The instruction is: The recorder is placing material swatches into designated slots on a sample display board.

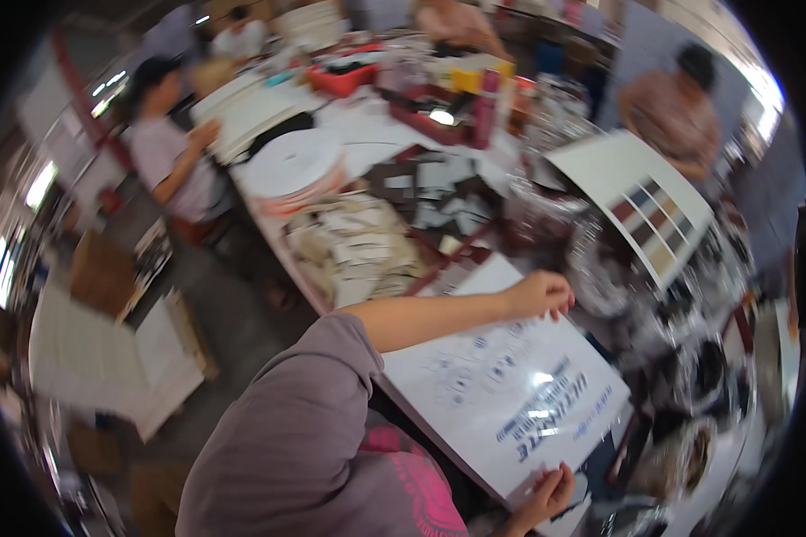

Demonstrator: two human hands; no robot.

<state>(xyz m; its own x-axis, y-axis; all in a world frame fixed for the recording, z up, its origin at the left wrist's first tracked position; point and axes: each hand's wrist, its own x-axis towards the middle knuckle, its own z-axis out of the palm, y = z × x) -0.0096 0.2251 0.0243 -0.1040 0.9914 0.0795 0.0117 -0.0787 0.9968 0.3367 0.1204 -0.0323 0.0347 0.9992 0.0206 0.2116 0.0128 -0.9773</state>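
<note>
A white printed board [475,394] with line drawings and dark lettering lies tilted before me, glossy under the light. Across its far edge reaches my left arm. My left hand [539,295] hovers at or rests on that edge, its fingers curled; what they hold, if anything, is hidden. At the near right corner, my right hand [544,494] has thumb and fingers closed on the board's edge. Beyond my left arm lie a pile of beige pieces [358,246] and some dark and grey swatches [439,192].
A sample card [582,170] with coloured swatches leans on clear plastic bags [591,259] at right. White tape rolls [294,161], a red tray [342,79] and a pink bottle [487,107] stand farther back. Several people sit around the table. Stacked sheets [107,349] lie at left.
</note>
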